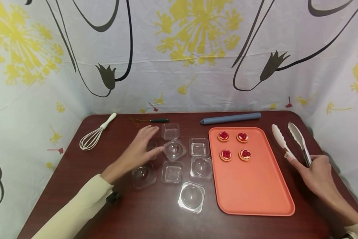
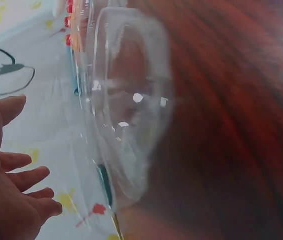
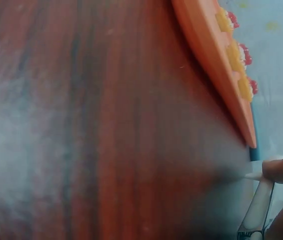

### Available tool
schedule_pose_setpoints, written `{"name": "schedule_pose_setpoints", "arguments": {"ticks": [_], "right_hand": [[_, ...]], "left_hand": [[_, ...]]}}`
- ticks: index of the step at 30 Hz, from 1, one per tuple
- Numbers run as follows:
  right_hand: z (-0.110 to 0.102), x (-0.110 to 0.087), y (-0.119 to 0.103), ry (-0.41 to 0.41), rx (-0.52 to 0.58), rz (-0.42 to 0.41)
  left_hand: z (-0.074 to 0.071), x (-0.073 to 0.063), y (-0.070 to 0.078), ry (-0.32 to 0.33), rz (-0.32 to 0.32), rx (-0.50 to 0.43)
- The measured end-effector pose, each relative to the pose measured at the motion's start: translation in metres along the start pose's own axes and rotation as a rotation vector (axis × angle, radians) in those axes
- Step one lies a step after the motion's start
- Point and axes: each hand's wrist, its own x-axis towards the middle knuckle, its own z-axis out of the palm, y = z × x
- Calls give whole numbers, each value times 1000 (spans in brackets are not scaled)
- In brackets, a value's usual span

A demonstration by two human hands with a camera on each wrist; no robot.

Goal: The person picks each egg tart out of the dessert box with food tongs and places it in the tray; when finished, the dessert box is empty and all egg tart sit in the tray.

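My left hand hovers over the clear plastic containers, fingers extended and nothing in its grasp. Its thumb overlaps a domed lid in the head view. In the left wrist view the spread fingers are apart from a large clear domed lid. Beyond the tray's right side, my right hand grips metal tongs with pale scalloped tips; their arms are spread. Several red-topped tarts sit at the far end of the orange tray.
Square clear container bases and domed lids lie left of the tray. Along the back edge are a white whisk, a green-handled utensil and a blue-grey rolling pin. A patterned curtain encloses the table.
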Motion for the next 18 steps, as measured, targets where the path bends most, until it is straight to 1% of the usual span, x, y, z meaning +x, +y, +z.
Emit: {"name": "schedule_pose_setpoints", "arguments": {"ticks": [3,6,11,13,15,18], "right_hand": [[2,-2,3,13,-55,46],[2,-3,5,17,-104,53],[1,-3,7,-6,-182,-20],[0,-2,8,-30,-197,-38],[-1,-2,8,-44,-194,-45],[-3,1,8,-39,-141,-84]], "left_hand": [[-3,-9,-5,6,-50,-24],[-6,-16,-10,15,-91,-31],[-9,-27,-22,32,-144,-24],[-10,-32,-27,37,-157,-21],[-10,-38,-31,39,-172,-17],[-12,-46,-38,34,-199,3]]}}
